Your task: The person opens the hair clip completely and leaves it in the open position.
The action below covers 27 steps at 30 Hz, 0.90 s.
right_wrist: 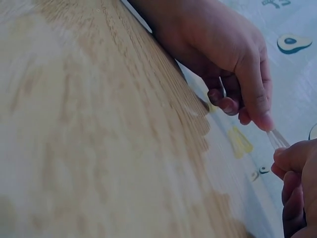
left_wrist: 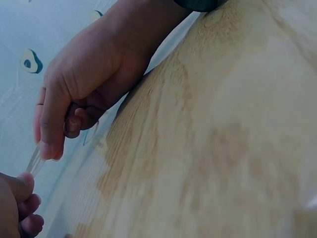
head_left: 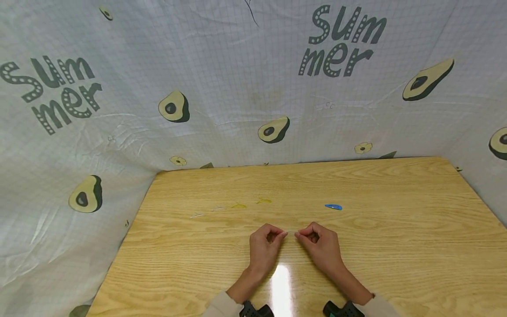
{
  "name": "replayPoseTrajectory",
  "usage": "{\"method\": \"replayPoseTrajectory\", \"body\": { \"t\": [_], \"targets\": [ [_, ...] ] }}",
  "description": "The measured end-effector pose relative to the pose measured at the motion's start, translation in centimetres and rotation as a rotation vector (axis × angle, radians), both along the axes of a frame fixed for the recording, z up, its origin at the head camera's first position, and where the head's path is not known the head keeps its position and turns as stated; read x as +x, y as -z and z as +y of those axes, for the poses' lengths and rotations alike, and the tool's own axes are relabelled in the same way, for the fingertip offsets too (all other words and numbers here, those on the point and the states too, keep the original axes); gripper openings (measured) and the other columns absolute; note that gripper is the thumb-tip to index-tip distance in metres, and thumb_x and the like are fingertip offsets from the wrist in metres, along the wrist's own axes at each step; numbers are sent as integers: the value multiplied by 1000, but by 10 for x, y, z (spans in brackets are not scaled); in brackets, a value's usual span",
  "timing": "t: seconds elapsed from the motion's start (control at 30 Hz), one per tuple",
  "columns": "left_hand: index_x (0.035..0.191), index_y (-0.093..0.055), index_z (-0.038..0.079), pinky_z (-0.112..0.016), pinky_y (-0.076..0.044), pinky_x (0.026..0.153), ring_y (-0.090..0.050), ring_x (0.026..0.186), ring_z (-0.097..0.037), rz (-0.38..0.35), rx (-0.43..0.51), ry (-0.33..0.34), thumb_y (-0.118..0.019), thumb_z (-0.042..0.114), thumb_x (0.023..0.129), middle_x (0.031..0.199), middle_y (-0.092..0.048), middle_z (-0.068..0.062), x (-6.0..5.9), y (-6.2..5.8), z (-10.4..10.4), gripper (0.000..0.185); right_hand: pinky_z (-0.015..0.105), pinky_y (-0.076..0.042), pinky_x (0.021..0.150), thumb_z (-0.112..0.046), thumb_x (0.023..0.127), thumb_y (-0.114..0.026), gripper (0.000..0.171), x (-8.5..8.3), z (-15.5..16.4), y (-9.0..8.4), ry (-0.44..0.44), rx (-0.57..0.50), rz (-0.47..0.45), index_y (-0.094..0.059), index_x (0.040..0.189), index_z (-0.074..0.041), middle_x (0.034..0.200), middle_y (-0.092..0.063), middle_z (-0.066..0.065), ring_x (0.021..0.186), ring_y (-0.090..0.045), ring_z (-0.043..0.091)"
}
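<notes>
Between the fingertips of both hands stretches a short, pale, see-through elastic band (right_wrist: 278,140), with more than one strand showing in the wrist views. My left hand (head_left: 264,250) pinches one end between thumb and index finger. The other end is pinched by my right hand (head_left: 322,249) in the same way, a small gap from the left fingertips. Both hands are held over the front middle of the wooden table (head_left: 380,246). In the left wrist view, the band (left_wrist: 34,163) runs from the near left thumb up to the right fingers.
Left of centre, beyond the hands, thin loops lie in a slanting row: a whitish loop (head_left: 196,215), another whitish loop (head_left: 218,208), a yellow loop (head_left: 239,205) and a second yellow loop (head_left: 263,200). A blue snap hair clip (head_left: 333,207) lies farther right. A printed cloth (head_left: 229,79) hangs behind.
</notes>
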State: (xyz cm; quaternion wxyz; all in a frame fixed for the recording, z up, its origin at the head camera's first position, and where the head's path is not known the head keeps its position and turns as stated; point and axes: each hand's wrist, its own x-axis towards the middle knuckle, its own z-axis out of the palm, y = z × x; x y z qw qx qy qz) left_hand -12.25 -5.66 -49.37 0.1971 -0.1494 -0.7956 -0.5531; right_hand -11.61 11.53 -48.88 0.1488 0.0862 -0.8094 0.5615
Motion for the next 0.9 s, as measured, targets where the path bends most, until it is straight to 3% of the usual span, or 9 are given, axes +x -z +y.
{"method": "replayPoseTrajectory", "body": {
  "t": [0.5, 0.9],
  "targets": [
    [79, -69, 12, -22, -46, 50, -54, 56, -7, -19, 23, 18, -75, 12, 83, 72, -65, 6, 0, 1, 0, 8, 24, -41, 42, -6, 79, -78, 12, 4, -5, 0, 53, -12, -17, -69, 78, -14, 63, -59, -10, 48, -49, 7],
    [80, -69, 12, -21, -46, 50, -54, 57, -5, -3, 11, 9, -75, 12, 84, 72, -64, 5, 1, 1, 1, 7, 21, -40, 43, -9, 79, -80, 16, 7, -11, 2, 119, -17, 38, -67, 75, -18, 61, -57, -12, 48, -49, 7]
  ]
}}
